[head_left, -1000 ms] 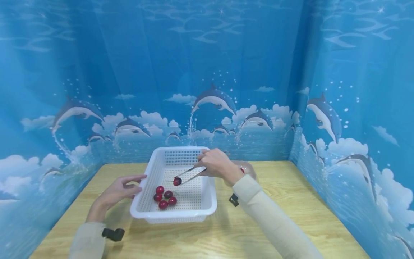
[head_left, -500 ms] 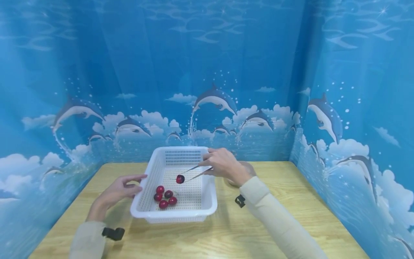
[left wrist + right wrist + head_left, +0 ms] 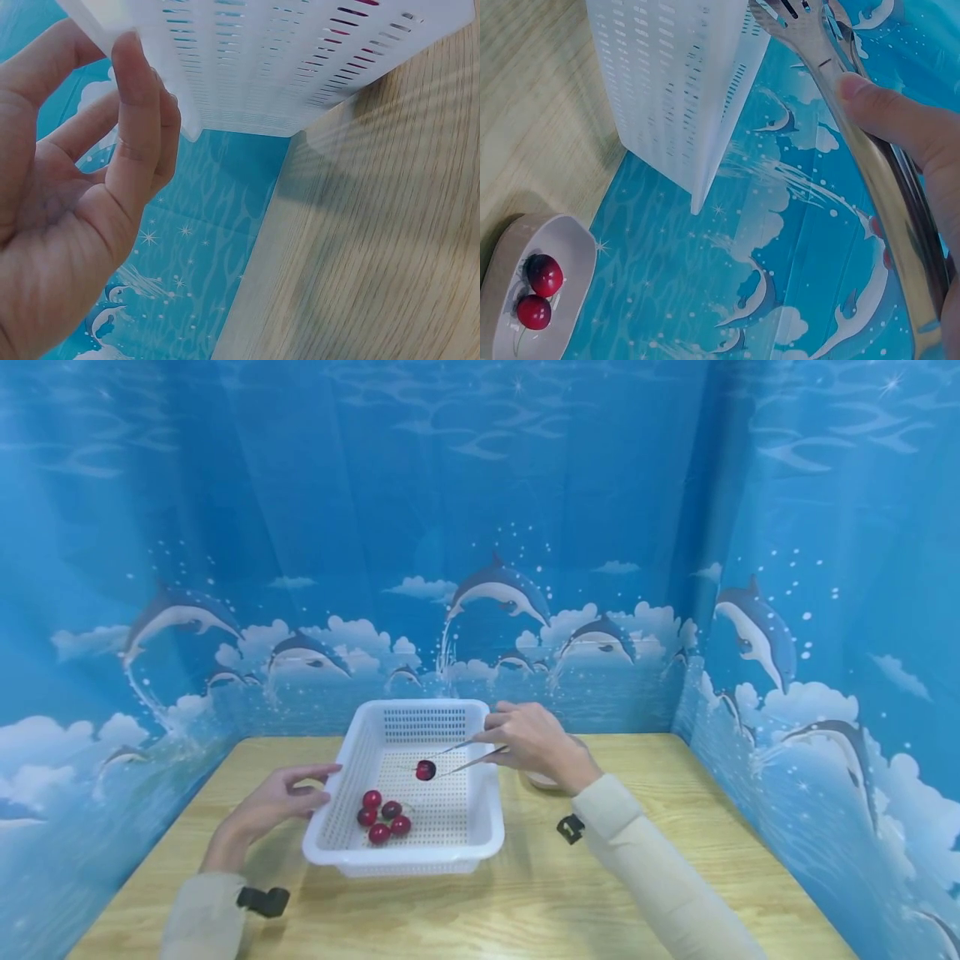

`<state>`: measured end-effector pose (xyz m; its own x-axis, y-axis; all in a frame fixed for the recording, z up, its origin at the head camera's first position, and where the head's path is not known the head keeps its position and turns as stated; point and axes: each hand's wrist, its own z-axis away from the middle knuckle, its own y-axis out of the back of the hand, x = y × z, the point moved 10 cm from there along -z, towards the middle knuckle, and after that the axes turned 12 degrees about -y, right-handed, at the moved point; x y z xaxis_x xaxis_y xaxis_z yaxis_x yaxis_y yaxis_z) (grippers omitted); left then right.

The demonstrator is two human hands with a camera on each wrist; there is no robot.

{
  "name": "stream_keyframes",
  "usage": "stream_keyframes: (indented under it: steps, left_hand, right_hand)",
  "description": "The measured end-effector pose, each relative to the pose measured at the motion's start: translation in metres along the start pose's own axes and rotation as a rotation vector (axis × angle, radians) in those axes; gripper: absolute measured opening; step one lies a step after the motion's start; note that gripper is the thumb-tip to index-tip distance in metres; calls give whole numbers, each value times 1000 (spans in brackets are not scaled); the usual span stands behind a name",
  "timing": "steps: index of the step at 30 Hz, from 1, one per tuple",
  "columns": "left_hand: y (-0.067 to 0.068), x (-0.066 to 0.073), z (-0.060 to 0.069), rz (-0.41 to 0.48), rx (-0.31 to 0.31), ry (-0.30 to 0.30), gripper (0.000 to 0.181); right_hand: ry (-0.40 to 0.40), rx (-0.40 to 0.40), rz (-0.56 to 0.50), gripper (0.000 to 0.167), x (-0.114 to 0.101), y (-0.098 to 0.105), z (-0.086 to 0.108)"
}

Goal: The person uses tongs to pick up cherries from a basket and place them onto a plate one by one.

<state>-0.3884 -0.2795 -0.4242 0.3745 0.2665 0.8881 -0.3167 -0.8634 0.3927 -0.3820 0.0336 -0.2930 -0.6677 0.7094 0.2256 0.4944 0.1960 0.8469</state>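
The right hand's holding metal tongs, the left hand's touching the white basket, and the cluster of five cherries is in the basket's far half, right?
Not quite: the cluster of five cherries lies in the near half of the white basket, as the head view shows. The right hand does hold metal tongs, and the left hand does touch the basket.

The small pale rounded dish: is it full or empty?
Neither: the right wrist view shows the dish holding two round red cherries, with space left.
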Motion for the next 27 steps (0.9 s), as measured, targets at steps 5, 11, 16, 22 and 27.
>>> stream_keyframes:
  steps: [5,11,16,22,27]
  left_hand:
    - [0,0,1,8,-1,4,63]
    - [0,-1,1,10,-1,6,63]
    - [-1,-1,0,13,2,10,64]
    - [0,-2,1,13,4,20,64]
    - [-1,0,1,12,0,9,62]
  right_hand:
    - [-21,14,-6,34,7,3,7]
    - [-24,47,-2,30,14,5,14]
    - [-26,61,14,31,19,10,18]
    - [-21,66,21,31,22,17,20]
    - [-7,105,13,29,26,23,24]
